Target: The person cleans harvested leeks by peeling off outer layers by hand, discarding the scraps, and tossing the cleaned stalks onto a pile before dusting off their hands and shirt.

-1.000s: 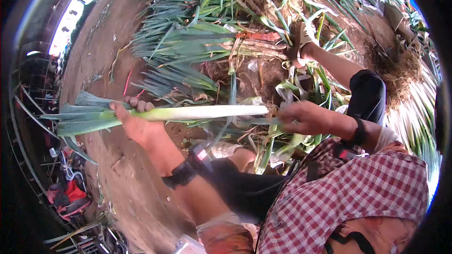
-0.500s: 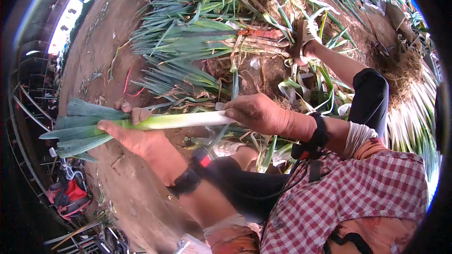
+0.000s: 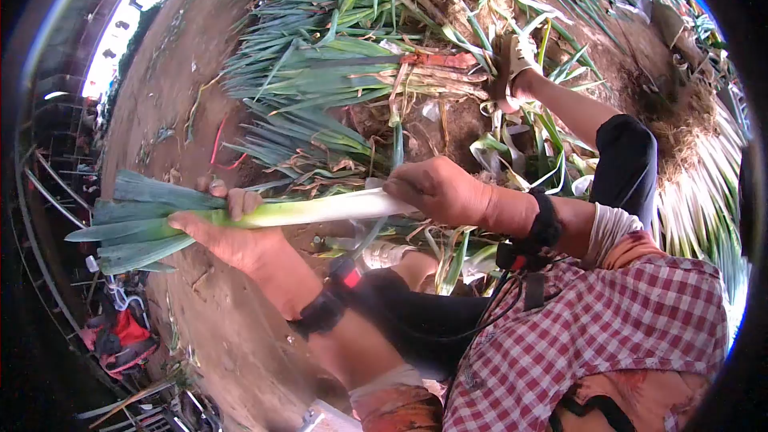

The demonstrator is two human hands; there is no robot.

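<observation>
A long leek (image 3: 320,210) lies roughly level across the view, its green leaves fanned out at the left and its white shaft toward the right. My left hand (image 3: 236,232) is wrapped round it where green turns to pale. Around the white end, my right hand (image 3: 438,192) has its fingers closed; the very tip is hidden inside that hand. Both wrists carry black straps.
Piles of green leeks (image 3: 304,72) cover the ground ahead, with an orange-red band (image 3: 440,60) across some stems. More leeks (image 3: 704,192) lie at the right. My sandalled foot (image 3: 518,72) rests among loose leaves. A red and black item (image 3: 128,336) is at lower left.
Since one second ago, my right hand has moved left from beyond the white end and closed on it. My left hand and the leek's leafy end have dropped slightly.
</observation>
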